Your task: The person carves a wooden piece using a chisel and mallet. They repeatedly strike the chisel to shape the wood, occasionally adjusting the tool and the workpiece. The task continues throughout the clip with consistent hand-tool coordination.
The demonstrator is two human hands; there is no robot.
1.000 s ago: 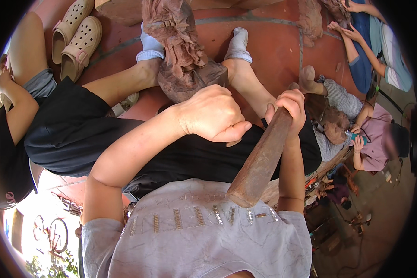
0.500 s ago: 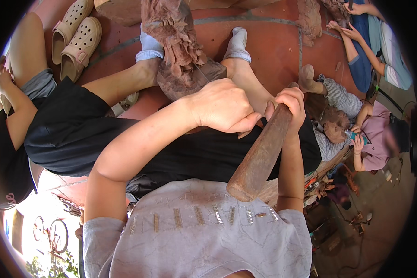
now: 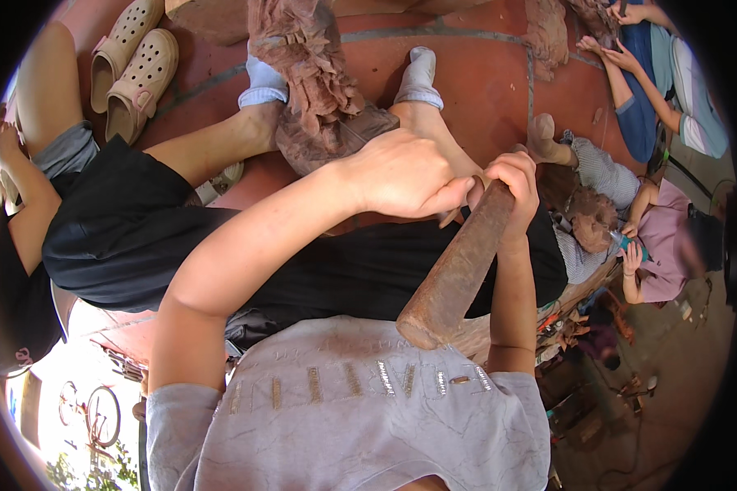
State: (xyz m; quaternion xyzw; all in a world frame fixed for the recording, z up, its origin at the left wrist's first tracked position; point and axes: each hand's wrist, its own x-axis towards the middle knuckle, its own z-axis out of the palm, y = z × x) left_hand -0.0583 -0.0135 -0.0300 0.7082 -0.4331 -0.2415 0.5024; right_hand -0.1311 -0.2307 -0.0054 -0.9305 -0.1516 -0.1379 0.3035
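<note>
My left hand (image 3: 405,173) is closed in a fist, thumb toward the right. It grips a thin chisel, mostly hidden, whose brownish butt end (image 3: 448,218) shows beneath the thumb. My right hand (image 3: 513,186) is wrapped around the upper part of a thick, tapered wooden mallet (image 3: 454,274), its broad end slanting down toward my shirt. The two hands are close together over my lap. Just beyond my left hand stands a reddish-brown wooden carving (image 3: 307,61) with a rough, folded surface and a broad rounded base (image 3: 323,146) between my legs.
Beige clogs (image 3: 143,82) lie on the red tiled floor (image 3: 475,90) at the far left. A person in dark clothes (image 3: 12,278) sits at the left. At the right, a person in pink (image 3: 671,237) handles another carving (image 3: 591,221); more people sit at the far right.
My left hand has shifted slightly right and upward, closer to my right hand. The mallet's broad end has moved a little up and left. The carving stays in place.
</note>
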